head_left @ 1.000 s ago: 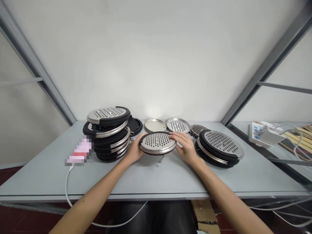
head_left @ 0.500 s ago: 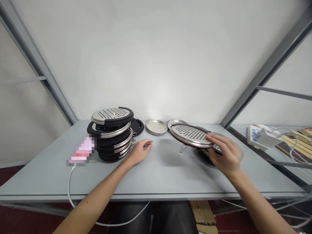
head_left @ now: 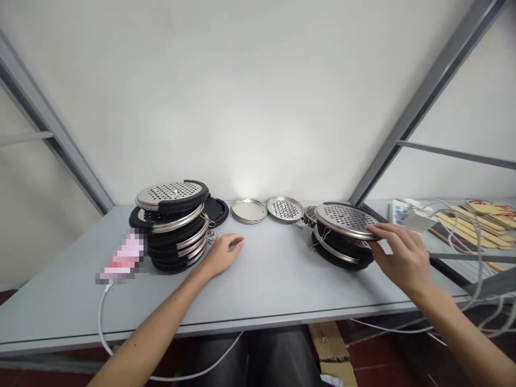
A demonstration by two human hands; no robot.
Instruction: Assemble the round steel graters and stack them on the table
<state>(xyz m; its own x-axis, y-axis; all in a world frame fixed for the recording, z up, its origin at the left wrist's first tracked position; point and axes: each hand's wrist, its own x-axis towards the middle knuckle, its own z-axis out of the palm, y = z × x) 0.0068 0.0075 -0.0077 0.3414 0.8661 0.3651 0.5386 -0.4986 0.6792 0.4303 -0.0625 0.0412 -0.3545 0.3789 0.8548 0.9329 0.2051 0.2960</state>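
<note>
Right hand (head_left: 403,258) has the perforated metal disc (head_left: 344,219) by its right edge, fingers on top and thumb tucked under, so that's a proper grip. The disc is right over the short stack (head_left: 341,252) on the right side of the surface (head_left: 262,279); can't tell if its weight is on the stack or on the hand. A couple of wire clips (head_left: 312,247) stick out on the stack's left side.

Left hand (head_left: 223,252) is just parked on the surface near the taller stack (head_left: 169,236), fingers loosely curled with a gap to the thumb. That stack is black-and-silver discs, kinda crooked, with a perforated one on top.

Along the wall: a black disc (head_left: 217,210), plain metal plates (head_left: 249,210), then a metal grater disc (head_left: 285,208).

As for text, the pink thing (head_left: 124,255) on the left is pixelated, red band and all, so whatever's printed there is unreadable. It's got a white cable (head_left: 100,317) plugged in. Over on the right, the white power strip (head_left: 395,215) has blue patches, too small to make out any lettering.
</note>
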